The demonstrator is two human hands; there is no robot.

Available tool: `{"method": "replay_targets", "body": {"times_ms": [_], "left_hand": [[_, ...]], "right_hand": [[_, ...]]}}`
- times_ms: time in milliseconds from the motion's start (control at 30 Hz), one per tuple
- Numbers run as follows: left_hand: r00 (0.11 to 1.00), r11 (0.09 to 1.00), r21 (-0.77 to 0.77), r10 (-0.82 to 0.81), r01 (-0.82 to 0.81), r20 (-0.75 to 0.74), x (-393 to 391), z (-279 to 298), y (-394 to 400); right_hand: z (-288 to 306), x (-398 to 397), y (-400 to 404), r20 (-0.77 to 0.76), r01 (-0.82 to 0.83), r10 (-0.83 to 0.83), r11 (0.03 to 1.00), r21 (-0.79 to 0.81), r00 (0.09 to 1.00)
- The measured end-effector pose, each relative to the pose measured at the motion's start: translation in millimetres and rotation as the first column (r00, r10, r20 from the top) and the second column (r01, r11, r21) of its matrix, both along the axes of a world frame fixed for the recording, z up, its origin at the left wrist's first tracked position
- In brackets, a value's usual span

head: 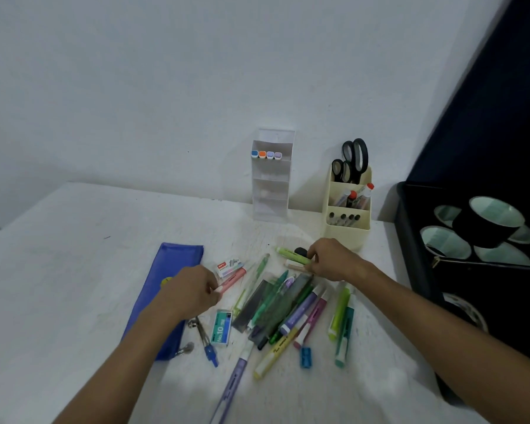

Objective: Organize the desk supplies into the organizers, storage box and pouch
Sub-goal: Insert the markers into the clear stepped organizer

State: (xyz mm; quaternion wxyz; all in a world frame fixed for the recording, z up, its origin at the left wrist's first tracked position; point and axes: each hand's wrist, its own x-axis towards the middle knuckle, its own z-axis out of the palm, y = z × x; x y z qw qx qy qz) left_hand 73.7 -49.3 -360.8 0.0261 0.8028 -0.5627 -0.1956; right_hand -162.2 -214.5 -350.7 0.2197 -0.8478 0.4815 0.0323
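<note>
On the white table point(74, 255), the left hand point(190, 293) pinches the near end of a pink pen point(234, 278) between thumb and fingertips; the pen's far end lies just beside a small white staple box point(228, 266). The right hand point(331, 260) has its fingers curled round a light green highlighter point(289, 252), whose capped end sticks out to the left of the grip, with a black eraser-like piece point(300, 250) just behind it. Between the two hands lies a loose heap of pens and markers point(285, 310). A blue pouch point(166, 289) lies flat beneath the left forearm, with a teal staple box point(221, 327) near it. Against the wall stand a clear tiered organizer point(271, 179) holding four markers, and a cream organizer point(348, 212) with scissors point(354, 159). A black storage box point(410, 240) of tape rolls sits to the right.
</note>
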Motion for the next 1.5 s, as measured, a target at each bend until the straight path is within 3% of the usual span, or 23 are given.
{"method": "replay_targets", "body": {"times_ms": [167,367,467,533,667,733,867,1000,1267,1400,1500], "left_hand": [[0.999,0.999,-0.029,0.042,-0.043,-0.026,-8,13,1],[0.969,0.936,-0.321,0.064,-0.141,-0.240,-12,62,-6],[0.966,0.858,-0.485,0.046,-0.168,-0.253,-15,88,-17],[0.972,0.809,-0.567,0.022,-0.155,-0.234,-19,105,-27],[0.986,0.758,-0.648,-0.034,-0.082,-0.165,-29,136,-52],[0.986,0.781,-0.621,-0.047,-0.064,-0.162,-36,142,-64],[0.955,0.888,-0.449,-0.041,-0.099,-0.293,-53,114,-75],[0.967,0.918,-0.372,0.044,-0.139,-0.251,-51,78,-72],[0.967,0.932,-0.332,0.062,-0.145,-0.248,-33,65,-63],[0.974,0.921,-0.359,0.078,-0.153,-0.215,-28,67,-62],[0.982,0.901,-0.404,0.100,-0.157,-0.159,-23,72,-61]], "right_hand": [[11,1,7,0.073,-0.028,0.026,0.999,0.019,0.997],[48,10,24,0.428,-0.055,-0.011,0.988,0.143,0.904],[69,18,29,0.543,-0.062,-0.065,0.975,0.213,0.837],[81,23,28,0.575,-0.065,-0.036,0.986,0.155,0.817],[99,30,20,0.661,-0.008,-0.103,0.987,0.163,0.743],[95,35,20,0.640,-0.042,-0.110,0.975,0.218,0.760],[46,46,34,0.471,-0.100,-0.066,0.942,0.319,0.880],[4,43,39,0.232,-0.150,0.097,0.963,0.222,0.968],[-7,44,6,0.179,-0.104,0.124,0.988,-0.115,0.976],[-11,60,-11,0.159,-0.122,0.129,0.991,-0.053,0.979],[-20,69,-19,-0.019,-0.264,0.264,0.963,-0.044,0.964]]}}
